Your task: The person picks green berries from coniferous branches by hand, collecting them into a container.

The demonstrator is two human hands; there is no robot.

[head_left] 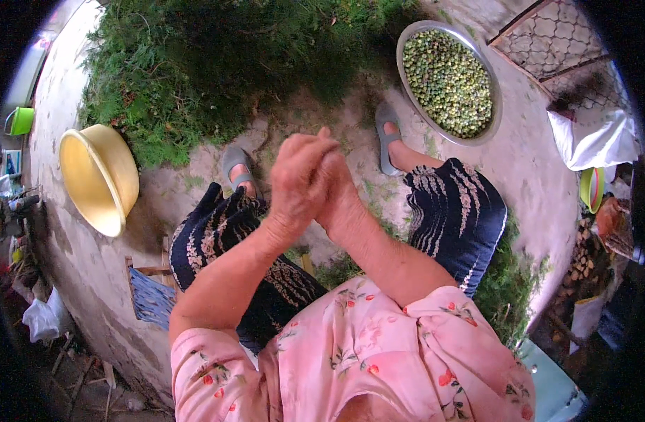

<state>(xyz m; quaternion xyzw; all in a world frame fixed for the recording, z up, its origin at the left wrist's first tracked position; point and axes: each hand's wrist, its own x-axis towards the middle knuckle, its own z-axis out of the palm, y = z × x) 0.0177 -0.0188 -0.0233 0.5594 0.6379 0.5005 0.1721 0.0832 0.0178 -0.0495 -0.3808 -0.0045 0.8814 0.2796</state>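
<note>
At the far left a green bucket (pixel 18 121) stands near the picture's rim, with a white plastic bag (pixel 42 322) lower down. Next comes a wide yellow tub (pixel 123 158) on the pale concrete floor (pixel 526 204), its opening showing toward the left, and below it the blue woven seat (pixel 152 301) of a low stool or chair.

A broad heap of cut greenery (pixel 164 98) spreads ahead of the person, its near edge just beyond the left grey shoe (pixel 234 165).

In the middle, the left hand (pixel 293 176) and right hand (pixel 336 177) are pressed together above the floor, between the knees. The left hand's fingers curl over the right — how far each palm is open, and whether anything lies between them, I cannot tell.

To their right is the other grey shoe (pixel 385 137), and past it, ahead and to the right of the hands, a metal basin (pixel 494 105) full of small round green pieces (pixel 445 81). It appears oval, its long axis running from upper left to lower right; the right arm is on its side — both hands are well apart from it. Farther right lie a wire mesh panel (pixel 558 35) and a white sack (pixel 603 141).
</note>
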